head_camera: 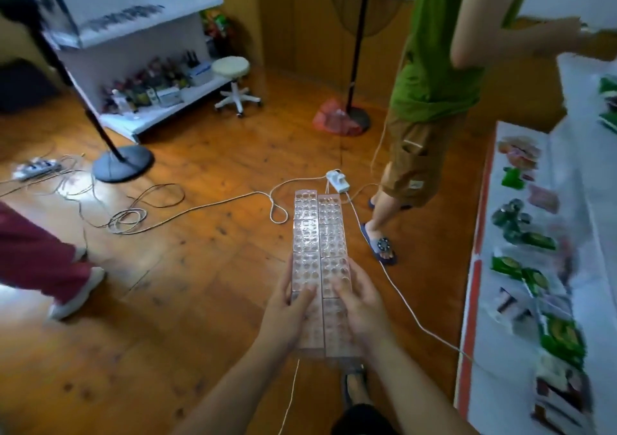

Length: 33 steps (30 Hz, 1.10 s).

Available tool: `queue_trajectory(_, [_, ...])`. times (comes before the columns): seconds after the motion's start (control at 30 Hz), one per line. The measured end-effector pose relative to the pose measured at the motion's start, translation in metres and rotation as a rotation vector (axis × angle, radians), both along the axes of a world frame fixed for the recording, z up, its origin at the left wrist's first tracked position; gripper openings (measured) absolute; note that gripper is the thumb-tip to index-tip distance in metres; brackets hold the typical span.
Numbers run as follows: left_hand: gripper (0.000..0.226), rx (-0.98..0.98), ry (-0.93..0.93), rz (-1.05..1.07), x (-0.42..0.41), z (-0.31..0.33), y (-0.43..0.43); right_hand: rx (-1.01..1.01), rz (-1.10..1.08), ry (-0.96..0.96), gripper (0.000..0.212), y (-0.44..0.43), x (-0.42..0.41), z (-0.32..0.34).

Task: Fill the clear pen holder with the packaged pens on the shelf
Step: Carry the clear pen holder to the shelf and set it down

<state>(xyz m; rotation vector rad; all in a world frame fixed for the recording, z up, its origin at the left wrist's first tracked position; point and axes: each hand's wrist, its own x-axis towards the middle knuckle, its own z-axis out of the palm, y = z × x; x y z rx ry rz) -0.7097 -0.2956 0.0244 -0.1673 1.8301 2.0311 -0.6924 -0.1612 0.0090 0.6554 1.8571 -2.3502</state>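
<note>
Warm indoor light, floor glare, blurred warped edges

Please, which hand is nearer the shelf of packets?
Right: the right hand grips the pen holder on the edge toward the shelf; the left hand grips its far edge.

Both hands, left hand [289, 314] and right hand [362, 314], hold the long clear pen holder [319, 234] above the wood floor [200, 267].
</note>
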Motion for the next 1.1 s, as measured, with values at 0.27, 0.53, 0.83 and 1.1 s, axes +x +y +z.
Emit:
queue_trajectory(0.27, [0.059,-0.036,0.033,0.165,-0.131,0.005,0.075,-0.039,0.161,0.022,0.044,0.075,-0.158,-0.009])
queue_trajectory(0.53, [0.059,-0.056,0.035,0.265,-0.227,0.012,0.098,-0.040,0.267,0.043,0.030,0.097,-0.270,0.002])
queue_trajectory(0.83, [0.061,-0.048,0.040,0.361,-0.345,0.002,0.066,-0.044,0.340,0.065,0.035,0.062,-0.399,0.000])
queue_trajectory(1.1, [0.061,-0.026,0.033,0.413,-0.510,0.013,-0.031,-0.067,0.390,0.040,0.039,-0.037,-0.570,0.013])
